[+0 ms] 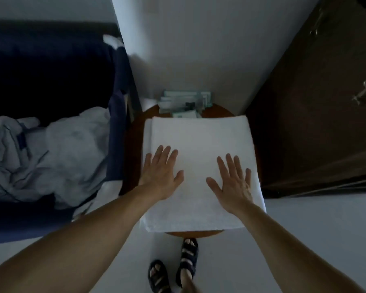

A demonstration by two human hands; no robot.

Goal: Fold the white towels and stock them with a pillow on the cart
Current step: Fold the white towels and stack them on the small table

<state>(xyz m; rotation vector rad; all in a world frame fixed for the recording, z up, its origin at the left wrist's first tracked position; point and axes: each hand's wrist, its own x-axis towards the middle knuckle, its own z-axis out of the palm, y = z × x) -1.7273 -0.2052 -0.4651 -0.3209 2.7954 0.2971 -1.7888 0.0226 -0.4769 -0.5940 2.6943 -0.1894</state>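
Navy fabric fills the big linen bag (40, 66) well off to the left of our hands, crumpled sheets (51, 157) heaped inside. Under our palms lies the white towel (199, 136), folded square on the round wooden worktop (220, 111), with small packets (184, 102) beyond our fingertips. Left hand (160, 171) and right hand (234, 182) lie flat, fingers spread, gripping nothing. We judge this the smoothing step; next we need another fold or a lift, edges kept aligned.
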